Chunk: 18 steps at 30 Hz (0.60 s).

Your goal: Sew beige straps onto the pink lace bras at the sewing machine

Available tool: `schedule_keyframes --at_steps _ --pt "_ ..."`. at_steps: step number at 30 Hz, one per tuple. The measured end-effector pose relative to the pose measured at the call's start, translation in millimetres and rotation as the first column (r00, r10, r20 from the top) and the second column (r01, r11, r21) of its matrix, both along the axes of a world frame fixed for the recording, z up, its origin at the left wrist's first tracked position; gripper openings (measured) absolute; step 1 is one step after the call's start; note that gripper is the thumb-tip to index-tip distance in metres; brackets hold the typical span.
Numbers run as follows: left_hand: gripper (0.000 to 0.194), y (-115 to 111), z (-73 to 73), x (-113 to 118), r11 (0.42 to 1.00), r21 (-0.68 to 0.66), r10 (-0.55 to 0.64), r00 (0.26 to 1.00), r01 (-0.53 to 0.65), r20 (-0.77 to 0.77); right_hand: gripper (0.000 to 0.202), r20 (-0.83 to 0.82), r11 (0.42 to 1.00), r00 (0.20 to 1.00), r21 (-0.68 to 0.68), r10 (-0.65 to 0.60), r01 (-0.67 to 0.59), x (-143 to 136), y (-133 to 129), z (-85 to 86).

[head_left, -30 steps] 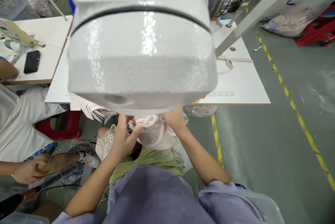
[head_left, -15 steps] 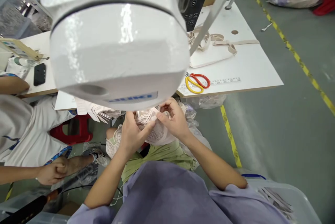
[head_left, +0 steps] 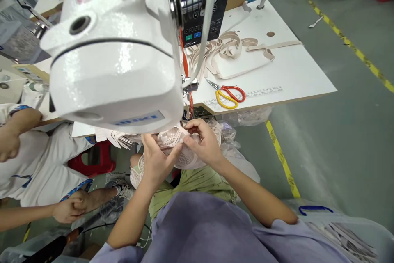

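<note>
Pale pink lace fabric (head_left: 172,139) hangs between my two hands, just below the front of a white sewing machine (head_left: 117,86). My left hand (head_left: 156,160) grips its left side, thumb on the lace. On the right side, my right hand (head_left: 205,142) pinches the upper edge between thumb and fingers. The fabric's upper edge lies close to the needle area, partly hidden by the machine head. More lace drapes over my lap.
Red-and-yellow scissors (head_left: 229,95) and a ruler (head_left: 264,91) lie on the white table (head_left: 295,70), with beige straps (head_left: 230,45) behind. A seated person's hand (head_left: 69,209) is at left, near a red stool (head_left: 104,160). A plastic bin (head_left: 369,230) stands at lower right.
The view has shifted, so the machine appears further left and its control panel and needle area now show. Both hands keep hold of the lace, almost unmoved. At left, another arm of the person appears raised.
</note>
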<state>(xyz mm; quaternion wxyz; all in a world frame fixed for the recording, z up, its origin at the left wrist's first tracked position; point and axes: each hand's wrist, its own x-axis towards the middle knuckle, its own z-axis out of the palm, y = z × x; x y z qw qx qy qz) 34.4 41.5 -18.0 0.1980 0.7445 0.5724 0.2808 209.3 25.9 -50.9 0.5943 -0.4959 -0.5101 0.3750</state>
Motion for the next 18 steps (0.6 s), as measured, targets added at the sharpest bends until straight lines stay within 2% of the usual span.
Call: schedule_keyframes --at_steps 4,7,11,15,18 --pt "0.071 0 -3.9 -5 1.000 -0.005 -0.010 0.999 0.011 0.044 0.022 0.029 1.000 1.000 -0.019 -0.005 0.005 -2 -1 0.7" --pt "0.073 -2 -7.0 -8 0.999 -0.022 -0.023 0.994 0.026 0.111 0.025 0.051 0.995 0.999 -0.102 -0.010 0.015 -7 1 1.6" --pt "0.077 -14 -11.3 -9 0.997 -0.012 -0.077 0.964 0.083 0.255 0.029 -0.079 0.966 0.997 -0.254 0.025 -0.044 -8 -1 4.9" --pt "0.079 -35 -15.9 -7 0.981 0.009 -0.169 0.833 0.193 0.527 0.022 -0.151 0.928 0.982 -0.339 0.110 -0.156 1 -17 10.6" --pt "0.072 -49 -17.8 -6 0.974 0.036 -0.196 0.746 0.225 0.637 0.023 -0.143 0.920 0.984 -0.361 0.109 -0.155 6 -34 10.5"
